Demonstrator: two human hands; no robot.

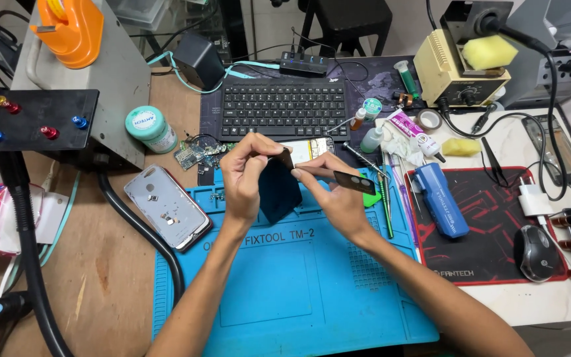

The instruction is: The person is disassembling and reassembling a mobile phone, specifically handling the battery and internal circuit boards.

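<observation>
Wooden desktop [100, 264] is carrying, at the far left, a black plate with coloured knobs [38, 119] and a round pale-green tub of paste [151, 129]; just right of these a pale phone back cover with loose screws on it [166, 206] is lying face up, overlapping the left edge of the blue silicone repair mat [285, 284]. Above the mat's upper middle, the left hand [246, 178] is curling around a dark rectangular phone body [279, 188], thumb and fingers closed on its edges and tilting it upright. Touching it from the right, the right hand [338, 195] is pinching a thin flat black pry tool [353, 182] between thumb and forefinger, with the tool's narrow end meeting the phone's upper edge. Judging from this, the work is going best if the tool is lying shallow along the seam and the left grip is bracing close to the contact point, so the panel is not flexing. Further right, a blue cylindrical tool [441, 198] is resting on a red-and-black mouse pad [497, 231] beside a dark computer mouse [538, 252]
</observation>
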